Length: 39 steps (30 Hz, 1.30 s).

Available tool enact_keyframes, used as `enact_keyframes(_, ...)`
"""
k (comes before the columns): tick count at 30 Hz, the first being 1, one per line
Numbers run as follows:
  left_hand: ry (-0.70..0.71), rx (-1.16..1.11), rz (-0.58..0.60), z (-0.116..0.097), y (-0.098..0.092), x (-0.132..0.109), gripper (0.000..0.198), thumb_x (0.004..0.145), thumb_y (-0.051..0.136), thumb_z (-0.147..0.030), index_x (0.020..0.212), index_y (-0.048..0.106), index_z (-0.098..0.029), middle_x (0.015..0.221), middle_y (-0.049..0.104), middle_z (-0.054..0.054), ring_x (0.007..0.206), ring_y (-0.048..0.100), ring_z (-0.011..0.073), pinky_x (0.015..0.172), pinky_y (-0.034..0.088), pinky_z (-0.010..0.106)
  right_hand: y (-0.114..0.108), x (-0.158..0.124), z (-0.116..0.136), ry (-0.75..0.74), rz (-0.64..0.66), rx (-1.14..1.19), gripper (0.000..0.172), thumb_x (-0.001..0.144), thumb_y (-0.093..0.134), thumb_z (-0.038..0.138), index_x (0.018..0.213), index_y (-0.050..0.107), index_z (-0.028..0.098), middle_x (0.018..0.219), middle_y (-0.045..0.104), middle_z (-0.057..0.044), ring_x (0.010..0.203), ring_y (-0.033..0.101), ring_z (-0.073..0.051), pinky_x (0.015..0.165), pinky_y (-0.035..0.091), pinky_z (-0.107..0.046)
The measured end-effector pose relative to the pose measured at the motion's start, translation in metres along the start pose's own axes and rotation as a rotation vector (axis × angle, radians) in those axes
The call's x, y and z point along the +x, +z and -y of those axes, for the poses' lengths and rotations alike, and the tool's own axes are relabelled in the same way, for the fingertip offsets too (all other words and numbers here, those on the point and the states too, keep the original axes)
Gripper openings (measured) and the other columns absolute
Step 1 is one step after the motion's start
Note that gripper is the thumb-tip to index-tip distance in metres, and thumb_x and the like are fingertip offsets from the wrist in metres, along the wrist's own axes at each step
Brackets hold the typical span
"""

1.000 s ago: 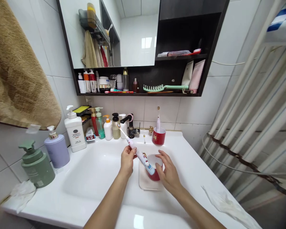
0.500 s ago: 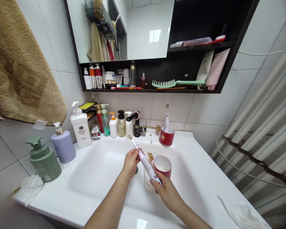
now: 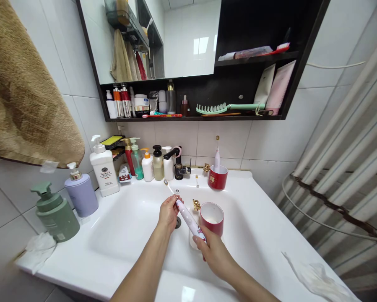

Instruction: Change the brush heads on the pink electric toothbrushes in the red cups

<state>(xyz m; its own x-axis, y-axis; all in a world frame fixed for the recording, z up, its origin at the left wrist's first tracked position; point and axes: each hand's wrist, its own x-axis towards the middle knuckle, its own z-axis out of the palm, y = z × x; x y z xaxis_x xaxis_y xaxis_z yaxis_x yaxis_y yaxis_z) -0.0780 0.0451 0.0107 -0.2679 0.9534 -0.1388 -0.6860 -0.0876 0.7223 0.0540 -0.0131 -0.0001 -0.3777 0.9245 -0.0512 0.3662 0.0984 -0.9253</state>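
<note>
Both of my hands are on an electric toothbrush (image 3: pixel 188 218) above the white sink (image 3: pixel 122 226). My left hand (image 3: pixel 168 213) pinches it where the brush head meets the handle. Around the lower end of the handle, my right hand (image 3: pixel 211 249) is closed. The toothbrush tilts, its bristles pointing up and to the left toward the faucet. Just behind my right hand, a red cup (image 3: pixel 212 218) with a gold handle stands in the basin on a pale block, partly hidden by the hand. A second red cup (image 3: pixel 217 178) on the back ledge holds another electric toothbrush (image 3: pixel 217 161).
A black faucet (image 3: pixel 177 163) rises at the back, with several pump bottles (image 3: pixel 147 167) left of it. A green dispenser (image 3: pixel 58 218) and a purple bottle (image 3: pixel 81 195) stand at left. Crumpled plastic (image 3: pixel 317 279) lies at right. Above hangs a dark cabinet (image 3: pixel 182 119).
The toothbrush and both hands have shifted slightly left, and the handle looks turned, showing more printed pattern. The whole view has moved a little.
</note>
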Motion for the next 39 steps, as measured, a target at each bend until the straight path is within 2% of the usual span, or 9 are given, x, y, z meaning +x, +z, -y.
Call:
enact_keyframes(13,0.009,0.031,-0.144,-0.005,-0.007,0.009,0.01,0.066,0.045,-0.017,0.058,0.048,-0.011,0.048,0.049,-0.001,0.045,0.048,0.0055,0.05,0.039,0.017,0.001,-0.004,0.0,0.04,0.058,-0.041,0.017,0.071,0.034,0.032,0.064,0.036,0.017,0.054,0.038,0.005,0.038,0.035,-0.004,0.037,0.028,-0.018)
enact_keyframes(15,-0.006,0.125,-0.109,-0.003,-0.01,0.012,0.012,0.066,0.045,-0.019,0.057,0.047,-0.011,0.048,0.047,-0.001,0.043,0.046,0.0048,0.048,0.038,0.017,-0.001,-0.005,0.003,0.046,0.083,0.014,0.018,0.072,0.033,0.033,0.064,0.035,0.017,0.055,0.038,0.005,0.037,0.035,-0.004,0.037,0.028,-0.017)
enact_keyframes(18,-0.059,0.415,-0.013,0.005,-0.006,0.018,0.019,0.069,0.039,-0.023,0.055,0.045,-0.012,0.045,0.044,-0.002,0.04,0.043,0.0048,0.045,0.036,0.018,-0.011,-0.005,0.009,-0.002,0.039,0.072,0.02,0.072,0.032,0.036,0.066,0.034,0.017,0.055,0.039,0.005,0.036,0.036,-0.004,0.037,0.028,-0.017)
enact_keyframes(22,-0.101,0.689,0.052,0.014,0.012,0.037,0.024,0.069,0.038,-0.028,0.052,0.044,-0.013,0.04,0.04,-0.003,0.035,0.041,0.0072,0.041,0.033,0.021,-0.029,-0.007,0.006,-0.032,-0.021,0.099,0.023,0.073,0.031,0.039,0.069,0.036,0.018,0.054,0.037,0.006,0.036,0.034,-0.004,0.038,0.029,-0.018)
enact_keyframes(27,-0.028,0.906,0.032,0.024,0.04,0.074,0.027,0.066,0.043,-0.028,0.043,0.041,-0.016,0.034,0.036,-0.004,0.031,0.037,0.0082,0.042,0.03,0.022,-0.038,-0.004,-0.008,-0.047,-0.089,0.133,0.025,0.073,0.031,0.042,0.068,0.037,0.018,0.055,0.036,0.006,0.039,0.034,-0.005,0.039,0.03,-0.019)
enact_keyframes(30,0.027,1.036,-0.002,0.031,0.051,0.093,0.03,0.066,0.043,-0.027,0.037,0.04,-0.017,0.033,0.037,-0.002,0.035,0.039,0.0101,0.046,0.03,0.023,-0.038,-0.001,-0.009,-0.076,-0.108,0.133,0.026,0.072,0.032,0.042,0.075,0.039,0.017,0.054,0.036,0.005,0.04,0.035,-0.005,0.04,0.03,-0.019)
enact_keyframes(35,0.078,1.221,-0.037,0.038,0.057,0.112,0.036,0.065,0.042,-0.028,0.031,0.038,-0.018,0.032,0.037,0.0,0.047,0.047,0.0153,0.055,0.031,0.025,-0.043,-0.003,-0.001,-0.1,-0.145,0.134,0.03,0.072,0.033,0.04,0.088,0.041,0.016,0.055,0.036,0.004,0.041,0.035,-0.006,0.041,0.031,-0.019)
enact_keyframes(39,0.092,1.337,-0.043,0.039,0.055,0.114,0.038,0.064,0.042,-0.036,0.031,0.038,-0.018,0.034,0.04,0.003,0.055,0.05,0.0202,0.059,0.031,0.028,-0.047,-0.005,0.002,-0.106,-0.132,0.147,0.029,0.073,0.033,0.038,0.089,0.042,0.016,0.055,0.036,0.004,0.042,0.035,-0.006,0.041,0.032,-0.019)
